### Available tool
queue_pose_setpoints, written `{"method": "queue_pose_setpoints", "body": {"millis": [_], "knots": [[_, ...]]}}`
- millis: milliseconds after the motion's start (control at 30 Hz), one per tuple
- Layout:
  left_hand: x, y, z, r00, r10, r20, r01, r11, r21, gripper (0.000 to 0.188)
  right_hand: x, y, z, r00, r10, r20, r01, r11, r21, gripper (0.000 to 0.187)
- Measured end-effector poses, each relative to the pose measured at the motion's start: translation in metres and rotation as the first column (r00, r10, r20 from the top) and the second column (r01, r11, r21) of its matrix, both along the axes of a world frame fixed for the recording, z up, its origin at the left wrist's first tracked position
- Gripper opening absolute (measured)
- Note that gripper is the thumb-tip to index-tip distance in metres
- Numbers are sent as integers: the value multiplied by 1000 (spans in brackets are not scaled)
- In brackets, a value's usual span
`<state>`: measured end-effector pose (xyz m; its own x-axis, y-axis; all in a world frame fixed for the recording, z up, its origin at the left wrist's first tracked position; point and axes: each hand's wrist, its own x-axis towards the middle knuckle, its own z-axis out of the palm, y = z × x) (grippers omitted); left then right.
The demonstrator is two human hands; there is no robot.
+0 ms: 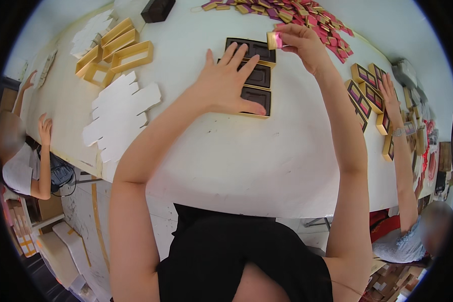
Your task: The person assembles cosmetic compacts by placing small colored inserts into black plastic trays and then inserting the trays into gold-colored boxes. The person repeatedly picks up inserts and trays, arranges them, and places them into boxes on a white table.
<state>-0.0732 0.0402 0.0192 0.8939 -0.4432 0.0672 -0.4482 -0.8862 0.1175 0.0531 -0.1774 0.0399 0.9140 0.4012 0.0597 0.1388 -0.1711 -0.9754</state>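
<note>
Three gold-edged boxes with dark brown plastic trays stand in a column on the table: a far box [259, 49], a middle box [260, 77] and a near box [264, 96]. My left hand [221, 83] lies across them with its fingers spread; the thumb rests on the near tray and the fingertips reach the farther ones. Pinched in my right hand [305, 46] is a small pink-and-gold wrapped piece [273, 40], just beside the right end of the far box. My left palm hides part of the trays.
A heap of pink, purple and gold pieces [312, 20] lies at the back. Empty gold box frames [132, 56] and white cut card [118, 110] are on the left. At right, a co-worker's hand [389, 90] touches filled boxes [371, 95]. Another person [22, 166] sits left.
</note>
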Motion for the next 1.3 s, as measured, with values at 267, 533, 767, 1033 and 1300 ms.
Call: {"method": "queue_pose_setpoints", "body": {"millis": [267,533,767,1033,1300], "knots": [[-10,-4,-18,991,5,137,11,993,-118,126,-3,27,-9,937,-115,330,201,949,-243,18],[-6,-14,-17,997,31,68,-23,992,-127,120,-31,33,-22,738,-76,671,524,692,-497,24],[-4,-14,-22,994,28,101,-14,990,-138,117,-49,0,-28,404,467,786,330,728,-601,35],[-8,-12,-13,998,28,56,-21,994,-111,113,12,1,-9,714,421,560,46,769,-637,29],[-8,-14,-11,998,11,55,-5,995,-100,114,152,23,-61,450,347,823,703,431,-566,20]]}}
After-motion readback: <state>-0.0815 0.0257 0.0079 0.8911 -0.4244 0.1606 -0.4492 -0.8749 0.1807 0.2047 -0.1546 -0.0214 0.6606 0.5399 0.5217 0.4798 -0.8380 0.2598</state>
